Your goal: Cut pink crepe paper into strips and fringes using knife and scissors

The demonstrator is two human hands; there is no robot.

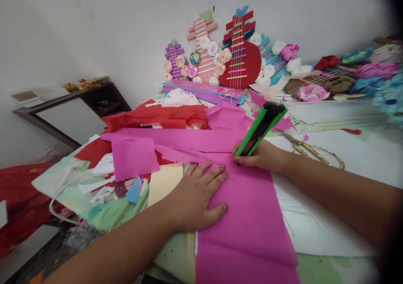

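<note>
A long sheet of magenta crepe paper [248, 216] lies on the table, running toward me. My left hand [201, 195] rests flat on its left side with the fingers spread. A green and black utility knife [261, 128] stands tilted in my right hand [261, 153], whose fingers are closed around its lower end. The knife's tip meets the paper near a crosswise fold, but the blade itself is hidden by the fingers. Beyond that fold lies a magenta strip [182, 140], and a cut magenta square [135, 158] sits to the left.
Gold-handled scissors [311, 149] lie right of my right hand on a white board [317, 216]. Red crepe paper [154, 114] and white string [179, 98] are behind. Paper-craft instruments, among them a red one [241, 63], lean against the wall. Paper scraps [105, 191] litter the left.
</note>
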